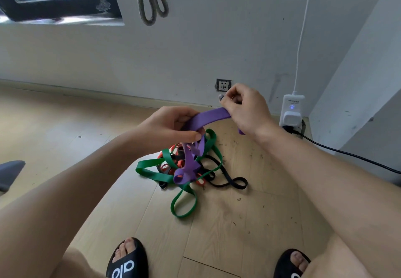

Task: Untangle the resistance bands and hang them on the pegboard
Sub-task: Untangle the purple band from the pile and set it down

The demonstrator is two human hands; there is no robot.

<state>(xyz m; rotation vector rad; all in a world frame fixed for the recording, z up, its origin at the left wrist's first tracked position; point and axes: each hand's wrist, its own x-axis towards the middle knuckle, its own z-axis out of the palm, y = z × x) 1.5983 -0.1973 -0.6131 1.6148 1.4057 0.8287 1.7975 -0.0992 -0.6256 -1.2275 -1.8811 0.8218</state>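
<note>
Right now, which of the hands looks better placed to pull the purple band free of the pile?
Probably the left hand. It grips the purple band right where it drops toward the tangle on the floor, so it could lift that strand out. The right hand holds the far end, away from the knot.

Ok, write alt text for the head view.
Both hands, left hand and right hand, grip a purple resistance band lifted from a tangle of green band, black band and orange band on the wooden floor.
</note>
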